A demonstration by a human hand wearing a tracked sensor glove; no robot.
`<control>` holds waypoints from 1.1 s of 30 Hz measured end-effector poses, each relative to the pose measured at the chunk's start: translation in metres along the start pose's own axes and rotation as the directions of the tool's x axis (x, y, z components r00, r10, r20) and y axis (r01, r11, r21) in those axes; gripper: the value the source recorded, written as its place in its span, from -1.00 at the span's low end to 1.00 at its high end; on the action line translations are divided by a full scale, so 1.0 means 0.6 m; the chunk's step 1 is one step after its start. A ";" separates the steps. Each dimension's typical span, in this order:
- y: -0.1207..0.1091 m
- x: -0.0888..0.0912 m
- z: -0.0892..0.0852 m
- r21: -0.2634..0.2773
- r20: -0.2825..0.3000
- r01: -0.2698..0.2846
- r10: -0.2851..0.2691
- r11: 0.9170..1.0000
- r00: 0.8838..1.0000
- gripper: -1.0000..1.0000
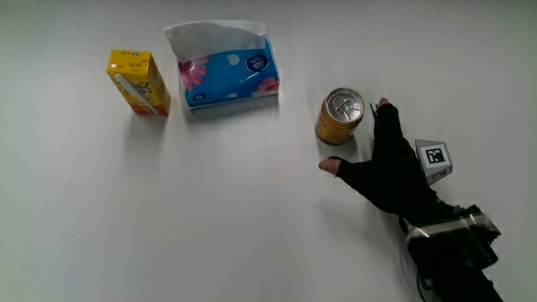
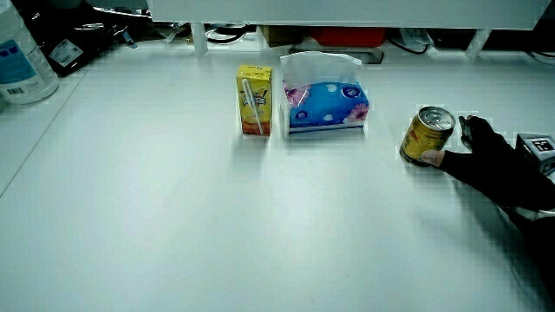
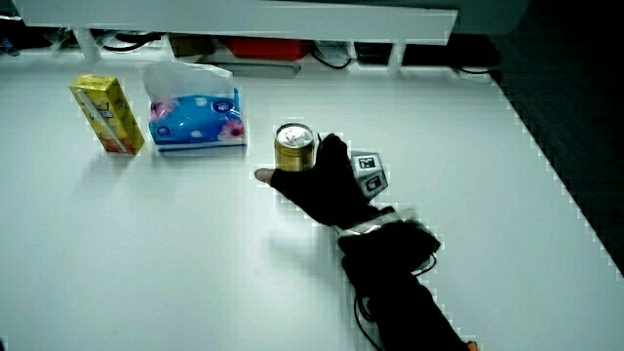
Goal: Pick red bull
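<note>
A gold Red Bull can (image 1: 341,116) stands upright on the white table (image 1: 252,218), beside a blue tissue box. The gloved hand (image 1: 373,159) lies flat on the table next to the can, a little nearer to the person. Its thumb (image 1: 329,165) and fingers (image 1: 384,107) are spread apart on either side of the can and hold nothing. The patterned cube (image 1: 434,158) sits on the hand's back. Both side views show the can (image 2: 427,134) (image 3: 294,148) with the hand (image 2: 486,160) (image 3: 317,185) close against it; I cannot tell whether they touch.
A yellow juice carton (image 1: 139,81) (image 2: 255,100) and the blue tissue box (image 1: 226,71) (image 2: 325,102) stand side by side, farther from the person than the hand. A clear bottle (image 2: 22,61) stands at the table's edge. Cables lie along the low partition (image 3: 244,19).
</note>
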 end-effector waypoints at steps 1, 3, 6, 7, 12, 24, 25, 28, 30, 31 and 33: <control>0.005 0.002 0.000 0.004 -0.001 0.018 -0.018 1.000 1.000 0.00; 0.015 0.005 -0.001 0.007 -0.003 0.034 -0.034 0.999 0.999 0.00; 0.028 0.006 -0.004 0.014 -0.026 0.021 -0.021 1.000 0.999 0.00; 0.033 0.008 -0.004 0.013 -0.028 0.022 -0.021 1.000 0.999 0.00; 0.047 0.014 -0.006 0.035 -0.051 0.019 -0.017 0.999 0.999 0.00; 0.053 0.018 -0.011 0.076 -0.093 0.008 -0.001 0.997 0.996 0.00; 0.052 0.017 -0.011 0.078 -0.092 0.007 0.000 0.997 0.996 0.00; 0.051 0.017 -0.011 0.094 -0.103 0.005 0.005 0.996 0.995 0.00; 0.051 0.021 -0.010 0.123 -0.115 -0.008 0.022 0.992 0.993 0.05; 0.049 0.022 -0.009 0.140 -0.122 -0.012 0.029 0.990 0.992 0.11; 0.050 0.026 -0.008 0.171 -0.138 -0.025 0.049 0.985 0.989 0.21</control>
